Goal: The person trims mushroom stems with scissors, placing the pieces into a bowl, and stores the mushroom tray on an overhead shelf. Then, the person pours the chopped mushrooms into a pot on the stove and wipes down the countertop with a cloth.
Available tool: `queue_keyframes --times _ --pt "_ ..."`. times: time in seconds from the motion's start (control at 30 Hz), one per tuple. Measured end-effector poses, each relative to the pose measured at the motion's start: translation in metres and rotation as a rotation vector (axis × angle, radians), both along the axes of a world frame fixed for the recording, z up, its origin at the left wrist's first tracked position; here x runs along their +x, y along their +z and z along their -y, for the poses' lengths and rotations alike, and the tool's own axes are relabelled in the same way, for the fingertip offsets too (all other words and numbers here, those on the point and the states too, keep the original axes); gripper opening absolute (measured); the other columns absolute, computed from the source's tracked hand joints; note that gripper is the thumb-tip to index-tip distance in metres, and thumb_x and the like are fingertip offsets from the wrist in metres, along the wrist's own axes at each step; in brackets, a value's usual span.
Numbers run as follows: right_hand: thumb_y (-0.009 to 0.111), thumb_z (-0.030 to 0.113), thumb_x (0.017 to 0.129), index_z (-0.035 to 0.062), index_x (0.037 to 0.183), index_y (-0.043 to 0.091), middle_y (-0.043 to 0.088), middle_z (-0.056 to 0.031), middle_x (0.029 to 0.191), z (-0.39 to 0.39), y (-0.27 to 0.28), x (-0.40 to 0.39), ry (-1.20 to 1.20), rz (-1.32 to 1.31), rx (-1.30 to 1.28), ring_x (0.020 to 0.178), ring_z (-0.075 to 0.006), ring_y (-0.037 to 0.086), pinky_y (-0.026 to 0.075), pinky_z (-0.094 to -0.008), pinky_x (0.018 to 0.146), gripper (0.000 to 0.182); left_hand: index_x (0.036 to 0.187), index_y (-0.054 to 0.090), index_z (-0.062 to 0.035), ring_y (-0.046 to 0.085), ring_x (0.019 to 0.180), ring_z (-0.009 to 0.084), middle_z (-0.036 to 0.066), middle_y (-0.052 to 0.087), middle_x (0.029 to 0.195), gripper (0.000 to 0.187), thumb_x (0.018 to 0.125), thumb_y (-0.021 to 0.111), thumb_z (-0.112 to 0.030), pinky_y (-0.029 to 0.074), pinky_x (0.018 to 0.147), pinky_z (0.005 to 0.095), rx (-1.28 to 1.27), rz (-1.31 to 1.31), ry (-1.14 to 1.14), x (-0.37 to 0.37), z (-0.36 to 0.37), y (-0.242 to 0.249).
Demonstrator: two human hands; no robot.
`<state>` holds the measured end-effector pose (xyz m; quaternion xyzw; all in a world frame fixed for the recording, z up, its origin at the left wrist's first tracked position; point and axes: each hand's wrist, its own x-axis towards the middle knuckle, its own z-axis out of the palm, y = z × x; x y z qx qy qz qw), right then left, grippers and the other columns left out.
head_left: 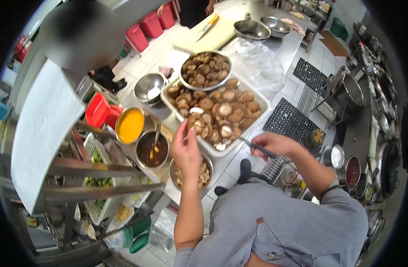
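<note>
My left hand holds a brown mushroom with pale cuts in its cap, above the near left edge of a white tray. Loose mushrooms fill that tray. My right hand grips a knife by its dark handle, the blade pointing left over the tray's near edge. A metal bowl heaped with whole mushrooms rests at the tray's far side. Below my left forearm stands a bowl of pale cut pieces, partly covered by the arm.
Left of the tray are a bowl of orange-yellow liquid, a bowl of dark sauce with a spoon, and a metal bowl. Beyond lie a cutting board with a yellow-handled knife, and a plastic bag. Other people stand nearby.
</note>
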<state>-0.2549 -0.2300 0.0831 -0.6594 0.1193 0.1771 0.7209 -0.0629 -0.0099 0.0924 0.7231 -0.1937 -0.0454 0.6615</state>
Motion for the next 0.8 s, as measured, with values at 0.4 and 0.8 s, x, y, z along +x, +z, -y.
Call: queue_keyframes --times 0.4,0.8 --pt "0.086 0.066 0.058 -0.0083 0.113 0.051 0.059 -0.0264 0.116 0.265 -0.043 0.092 -0.897 -0.062 -1.084 0.107 -0.0372 0.06 0.049 -0.0424 0.09 0.099 0.142 0.051 -0.0053 0.039 0.133 0.0455 0.026 0.047 0.14 0.058 0.093 0.067 -0.031 0.032 0.111 0.0522 0.597 0.522 0.017 0.015 0.091 -0.041" --pt "0.07 0.027 0.084 0.0058 0.111 0.058 0.067 -0.0196 0.108 0.243 -0.13 0.195 -0.579 0.046 -1.319 0.102 -0.0389 0.065 0.052 -0.0477 0.084 0.037 0.142 0.046 0.0019 0.041 0.132 0.045 0.026 0.045 0.141 0.068 0.087 0.074 -0.025 0.032 0.113 0.0512 0.571 0.324 -0.08 -0.029 0.098 -0.012"
